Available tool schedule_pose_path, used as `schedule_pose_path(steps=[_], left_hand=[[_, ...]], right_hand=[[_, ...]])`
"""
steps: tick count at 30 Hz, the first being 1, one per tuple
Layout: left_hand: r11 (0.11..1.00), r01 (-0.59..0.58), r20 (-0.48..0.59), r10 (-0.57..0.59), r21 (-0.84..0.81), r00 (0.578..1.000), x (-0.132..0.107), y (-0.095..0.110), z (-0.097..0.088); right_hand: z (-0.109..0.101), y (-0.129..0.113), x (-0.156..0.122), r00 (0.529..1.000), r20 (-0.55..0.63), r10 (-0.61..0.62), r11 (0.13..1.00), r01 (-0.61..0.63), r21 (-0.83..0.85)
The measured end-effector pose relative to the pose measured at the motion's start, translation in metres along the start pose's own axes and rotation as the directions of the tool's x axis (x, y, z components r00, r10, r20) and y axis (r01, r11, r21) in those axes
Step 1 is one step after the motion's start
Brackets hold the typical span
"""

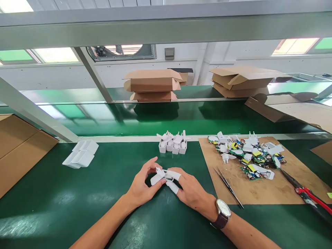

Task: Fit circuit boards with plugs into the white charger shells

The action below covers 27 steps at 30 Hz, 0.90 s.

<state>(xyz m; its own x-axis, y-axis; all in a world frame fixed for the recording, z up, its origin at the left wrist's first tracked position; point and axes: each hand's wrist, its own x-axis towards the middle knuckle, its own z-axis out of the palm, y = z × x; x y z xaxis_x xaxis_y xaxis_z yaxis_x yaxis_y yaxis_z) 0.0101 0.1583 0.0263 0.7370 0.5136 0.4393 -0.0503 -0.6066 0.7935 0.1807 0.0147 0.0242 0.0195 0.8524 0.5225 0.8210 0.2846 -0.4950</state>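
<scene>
Between my two hands, just above the green bench, is a white plastic charger case (169, 175) with an opening facing up and dark parts inside. A white plug piece with prongs (157, 176) sits at its left end. The fingers and thumb of my left hand (140, 187) close round that left end. My right hand (194, 192), with white covers on thumb and finger and a watch at the wrist, pinches the right end. Beyond the hands stands a row of several white cases (172, 147) with plug pieces on top.
On a brown cardboard sheet (228, 199) at right lie several circuit boards with white parts (255, 160), tweezers (228, 186) and red-handled pliers (307, 193). White empty cases (81, 155) stand at left beside a carton (20, 148). Cardboard boxes (153, 84) rest on the green conveyor behind.
</scene>
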Motion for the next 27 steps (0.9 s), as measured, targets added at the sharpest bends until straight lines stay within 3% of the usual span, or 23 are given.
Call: schedule_pose_path(steps=[11,16,22,25,27], left_hand=[[0.996,-0.07,0.017,0.069,0.061,0.998,0.0,0.001,-0.002],[0.998,-0.048,0.033,0.046,0.044,0.998,0.0,0.001,-0.002],[0.999,-0.022,0.038,0.021,0.032,0.999,0.0,-0.004,-0.002],[0.999,-0.031,0.027,0.03,0.045,0.999,-0.001,-0.008,-0.003],[0.994,-0.076,0.033,0.073,0.084,0.997,-0.002,-0.008,-0.004]], right_hand=[[-0.003,-0.006,0.006,0.993,0.116,0.038,0.994,-0.026,-0.105],[-0.004,-0.004,0.004,0.991,0.031,0.132,0.991,-0.133,0.034],[0.0,-0.001,-0.001,0.999,0.027,0.042,0.997,-0.044,0.061],[0.003,-0.003,0.001,0.983,0.019,0.182,0.961,-0.182,0.21],[0.006,-0.005,0.004,0.928,0.043,0.371,0.816,-0.347,0.461]])
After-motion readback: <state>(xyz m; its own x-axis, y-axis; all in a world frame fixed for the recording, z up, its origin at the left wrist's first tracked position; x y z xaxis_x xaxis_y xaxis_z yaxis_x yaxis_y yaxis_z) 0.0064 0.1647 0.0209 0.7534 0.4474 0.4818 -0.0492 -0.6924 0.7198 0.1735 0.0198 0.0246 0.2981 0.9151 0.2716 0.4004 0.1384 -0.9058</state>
